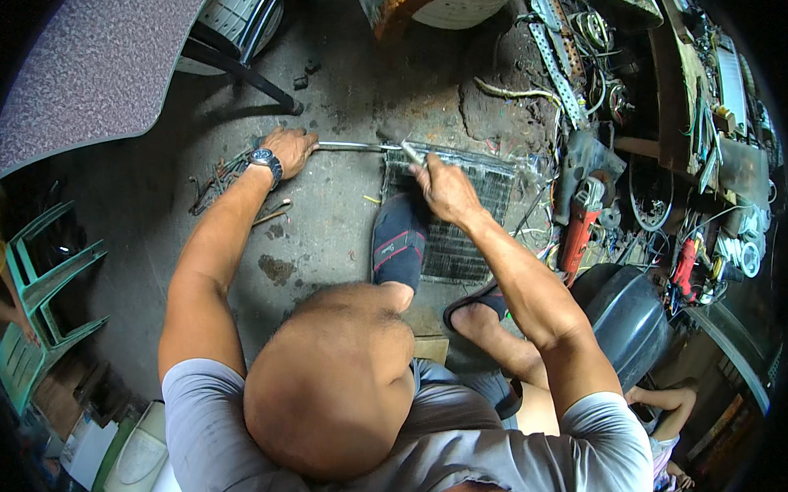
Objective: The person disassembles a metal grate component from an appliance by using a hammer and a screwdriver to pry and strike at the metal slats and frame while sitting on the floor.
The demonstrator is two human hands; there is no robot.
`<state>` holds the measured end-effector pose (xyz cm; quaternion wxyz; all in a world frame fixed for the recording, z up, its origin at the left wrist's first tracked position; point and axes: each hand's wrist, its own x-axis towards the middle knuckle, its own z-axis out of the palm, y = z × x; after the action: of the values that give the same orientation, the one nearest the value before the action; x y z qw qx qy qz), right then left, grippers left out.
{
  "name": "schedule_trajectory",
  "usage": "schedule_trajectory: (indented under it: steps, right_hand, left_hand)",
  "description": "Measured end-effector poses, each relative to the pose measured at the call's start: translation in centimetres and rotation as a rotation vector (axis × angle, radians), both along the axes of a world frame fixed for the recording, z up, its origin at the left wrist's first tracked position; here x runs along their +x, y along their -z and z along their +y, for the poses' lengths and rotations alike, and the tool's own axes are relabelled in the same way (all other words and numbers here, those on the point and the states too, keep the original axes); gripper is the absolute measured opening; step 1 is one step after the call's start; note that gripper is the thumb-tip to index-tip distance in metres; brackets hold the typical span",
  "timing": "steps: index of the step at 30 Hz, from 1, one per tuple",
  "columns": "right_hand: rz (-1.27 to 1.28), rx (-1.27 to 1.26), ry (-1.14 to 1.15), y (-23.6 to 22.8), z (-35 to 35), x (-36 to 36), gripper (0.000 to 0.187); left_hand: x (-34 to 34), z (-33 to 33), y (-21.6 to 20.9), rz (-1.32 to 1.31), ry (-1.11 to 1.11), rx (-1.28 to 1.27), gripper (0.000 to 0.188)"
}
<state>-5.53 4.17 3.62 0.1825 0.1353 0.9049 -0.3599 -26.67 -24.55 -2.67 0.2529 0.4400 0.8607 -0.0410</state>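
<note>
Black ribbed panel [465, 240] lies at frame centre, right of a dark shoe [400, 242]. At its top edge, the right hand [448, 189] grasps a short metal bar [411, 152]. Upper left of centre, a metal rod [354, 147] meets the left hand [289, 149] at the fingers; grip cannot be determined.

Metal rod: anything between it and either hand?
Nothing visible on the left: the left hand is at the left end of the metal rod. On the right, only the short pale tool gripped by the right hand, its tip near the rod's right end.
</note>
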Motion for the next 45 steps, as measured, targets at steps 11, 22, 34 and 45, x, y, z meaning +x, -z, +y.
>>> schedule_trajectory:
  steps: [11,22,34,45]
  right_hand:
    - [0.013,0.042,0.049,0.2,-0.1,-1.1,0.038]
    - [-0.038,-0.045,0.108,-0.8,-0.4,-0.4,0.045]
    - [-0.052,0.062,0.724,3.5,6.1,16.9,0.053]
    - [0.074,0.027,1.165,7.3,6.9,26.5,0.052]
  left_hand:
    - [1.2,-1.0,0.4,-0.053,0.018,-0.005,0.033]
    - [0.3,-0.8,0.2,-0.075,0.019,-0.014,0.034]
    - [5.9,1.8,-4.1,-0.079,-0.088,0.088,0.035]
    - [12.1,18.3,-3.9,-0.089,0.193,0.318,0.031]
